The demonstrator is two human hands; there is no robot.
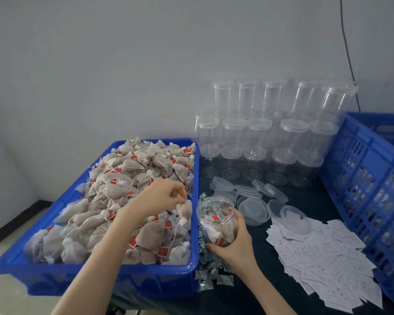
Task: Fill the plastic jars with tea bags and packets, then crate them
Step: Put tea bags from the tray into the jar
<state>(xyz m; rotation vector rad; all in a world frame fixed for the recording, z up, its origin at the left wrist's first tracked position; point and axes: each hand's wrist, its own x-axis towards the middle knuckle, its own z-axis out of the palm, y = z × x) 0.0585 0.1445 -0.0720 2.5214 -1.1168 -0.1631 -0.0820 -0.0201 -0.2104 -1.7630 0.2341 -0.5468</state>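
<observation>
A blue tray (192, 272) on the left is heaped with brown tea bags (121, 178) that carry red tags. My left hand (163, 196) pinches one tea bag (184, 211) by its top and holds it over the tray's right edge. Just right of the tray, my right hand (233, 243) grips an open clear plastic jar (216, 220), tilted toward the tray. Tea bags and small packets lie inside it. Small silver-green packets (210, 275) are scattered on the dark table under and around the jar.
Stacked clear lidded jars (266, 135) stand against the wall behind. Loose clear lids (253, 196) lie in front of them. White paper packets (323, 260) spread across the table at right. A blue slatted crate (364, 178) stands at the far right with filled jars inside.
</observation>
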